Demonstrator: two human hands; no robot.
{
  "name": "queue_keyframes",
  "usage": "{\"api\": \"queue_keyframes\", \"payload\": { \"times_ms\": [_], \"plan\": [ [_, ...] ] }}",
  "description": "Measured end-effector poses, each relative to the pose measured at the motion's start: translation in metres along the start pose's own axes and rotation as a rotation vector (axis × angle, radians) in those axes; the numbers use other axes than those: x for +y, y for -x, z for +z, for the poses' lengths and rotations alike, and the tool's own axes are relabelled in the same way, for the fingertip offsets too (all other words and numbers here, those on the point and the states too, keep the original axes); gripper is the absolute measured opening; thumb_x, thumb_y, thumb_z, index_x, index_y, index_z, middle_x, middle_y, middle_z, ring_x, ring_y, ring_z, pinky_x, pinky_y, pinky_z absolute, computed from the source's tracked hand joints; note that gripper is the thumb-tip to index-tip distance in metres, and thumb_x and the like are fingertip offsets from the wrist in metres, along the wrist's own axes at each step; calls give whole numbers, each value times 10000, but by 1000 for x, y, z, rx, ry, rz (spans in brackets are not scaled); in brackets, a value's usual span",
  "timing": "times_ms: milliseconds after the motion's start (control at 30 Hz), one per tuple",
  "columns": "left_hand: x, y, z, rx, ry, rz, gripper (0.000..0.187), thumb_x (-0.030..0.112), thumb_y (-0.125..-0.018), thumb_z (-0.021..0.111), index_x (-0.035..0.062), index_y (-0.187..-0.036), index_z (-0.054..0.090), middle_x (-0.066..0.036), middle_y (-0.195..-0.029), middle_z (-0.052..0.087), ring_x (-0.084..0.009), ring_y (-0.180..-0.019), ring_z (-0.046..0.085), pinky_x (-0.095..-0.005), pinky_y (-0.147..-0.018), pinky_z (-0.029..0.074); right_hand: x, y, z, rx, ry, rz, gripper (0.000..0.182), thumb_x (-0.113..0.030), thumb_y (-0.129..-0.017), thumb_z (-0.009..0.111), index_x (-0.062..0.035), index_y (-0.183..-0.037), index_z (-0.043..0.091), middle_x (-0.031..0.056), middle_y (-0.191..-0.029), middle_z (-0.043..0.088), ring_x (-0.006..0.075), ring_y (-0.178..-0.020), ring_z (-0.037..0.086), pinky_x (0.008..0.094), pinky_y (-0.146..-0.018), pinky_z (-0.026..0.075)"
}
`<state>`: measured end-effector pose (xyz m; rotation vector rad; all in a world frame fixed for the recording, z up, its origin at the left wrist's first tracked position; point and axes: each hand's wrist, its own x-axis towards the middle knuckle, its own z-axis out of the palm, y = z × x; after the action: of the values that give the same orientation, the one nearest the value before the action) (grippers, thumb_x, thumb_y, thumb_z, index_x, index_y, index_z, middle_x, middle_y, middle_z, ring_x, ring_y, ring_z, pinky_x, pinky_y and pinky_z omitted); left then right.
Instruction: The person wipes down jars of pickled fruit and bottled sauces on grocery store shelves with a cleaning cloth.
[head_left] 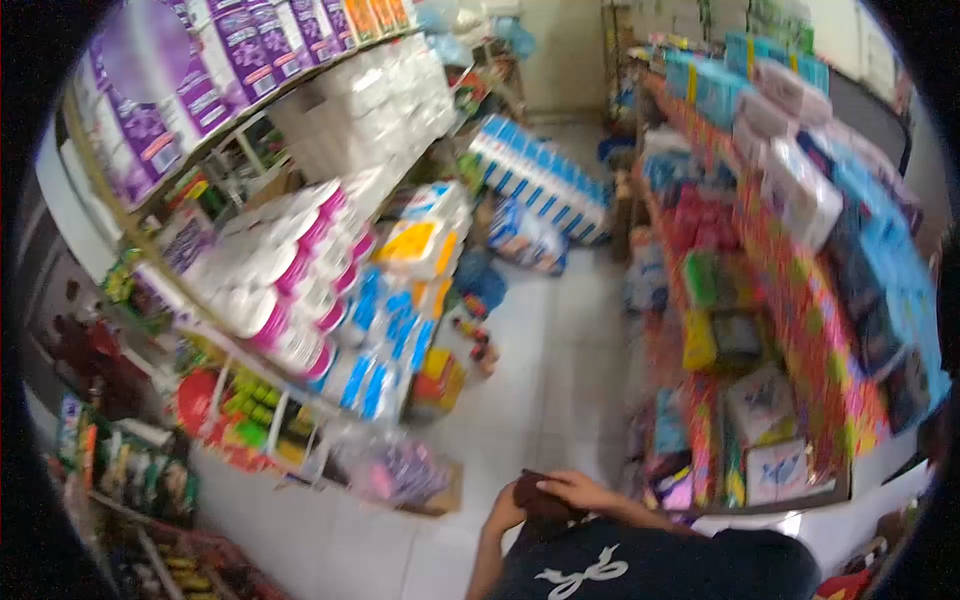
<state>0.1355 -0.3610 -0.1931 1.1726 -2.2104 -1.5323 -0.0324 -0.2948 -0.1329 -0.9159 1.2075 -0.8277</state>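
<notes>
Close in front of my black shirt (640, 565), both hands are held together at the bottom of the head view. My left hand (506, 505) grips the left side of a dark brown flat item (532, 496), whose kind is too blurred to make out. Across its upper right edge lie the fingers of my right hand (582, 492), closed on the same item. Part of the item is hidden behind my fingers and the shirt.
A narrow tiled aisle (535, 370) runs ahead between shelves. White-and-pink tubs (290, 320) and blue-and-white packs (375, 385) stand left. A bagged box (430, 490) and a large blue-and-white pack (540, 180) sit on the floor. Shelving with a colourful edge (790, 290) borders the right.
</notes>
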Motion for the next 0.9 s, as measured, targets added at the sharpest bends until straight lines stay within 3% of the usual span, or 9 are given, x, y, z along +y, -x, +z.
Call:
{"api": "queue_keyframes", "payload": {
  "times_ms": [200,300,433,567,600,700,767,833,900],
  "plan": [
    [89,-147,-89,-139,435,277,525,-120,-659,490,24,-1164,486,-76,-1144,528,-170,-1078,477,-291,-925,369,-5,-86,-62,469,-505,-94,319,-231,-853,510,1,-1069,544,60,-963,584,111,-861,520,248,-774,415],
    [113,-202,-113,-234,410,404,491,-94,-722,477,26,-1198,453,-83,-1149,523,-161,-1046,498,-264,-903,386,16,-138,-102,543,-391,-56,286,-209,-844,508,1,-1032,561,62,-955,591,120,-866,532,256,-779,418],
    [117,-280,-120,-484,864,60,294,10,-843,474,-11,-1136,488,-108,-1079,560,-144,-974,544,-251,-836,432,-6,-207,-156,520,150,-359,398,-213,-832,510,-36,-1179,431,89,-1084,533,164,-962,517,276,-811,420],
    [101,-363,-112,-262,601,147,244,21,-829,512,-6,-1071,523,-99,-982,589,-139,-915,562,-235,-778,447,-56,-275,-208,524,-126,-441,710,-165,-741,634,-114,-1329,240,115,-1096,523,184,-1032,494,312,-851,417],
    [96,-385,-112,-157,673,147,225,17,-820,524,-8,-1044,532,-77,-940,597,-126,-885,559,-224,-766,443,-78,-287,-224,502,-178,-421,787,-134,-765,608,-122,-1365,99,120,-1120,511,185,-1064,471,318,-879,397],
    [121,-447,-142,105,416,97,213,82,-767,602,33,-973,585,-70,-906,544,-154,-814,551,-255,-767,427,-113,-335,-276,382,-360,-444,713,-119,-781,588,-96,-1354,163,105,-1123,515,184,-1037,485,307,-881,389],
    [136,-495,-162,308,-10,372,196,126,-749,616,51,-930,605,-89,-896,513,-205,-847,538,-292,-778,419,-133,-369,-312,366,-225,-510,592,-73,-776,568,-55,-1303,298,100,-1160,494,182,-1054,468,295,-900,367],
    [137,-544,-175,253,-12,364,198,149,-771,594,60,-948,593,-102,-889,542,-210,-869,541,-290,-773,424,-151,-385,-346,278,-128,-406,562,-7,-759,537,-29,-1282,334,126,-1209,461,187,-1110,432,296,-930,347],
    [141,-587,-179,154,346,152,247,163,-794,576,56,-1016,554,-98,-879,583,-160,-808,568,-263,-704,447,-154,-403,-373,408,9,-356,487,-102,-765,601,-17,-1209,419,85,-1111,515,160,-1007,496,281,-828,416]
  ]
}}
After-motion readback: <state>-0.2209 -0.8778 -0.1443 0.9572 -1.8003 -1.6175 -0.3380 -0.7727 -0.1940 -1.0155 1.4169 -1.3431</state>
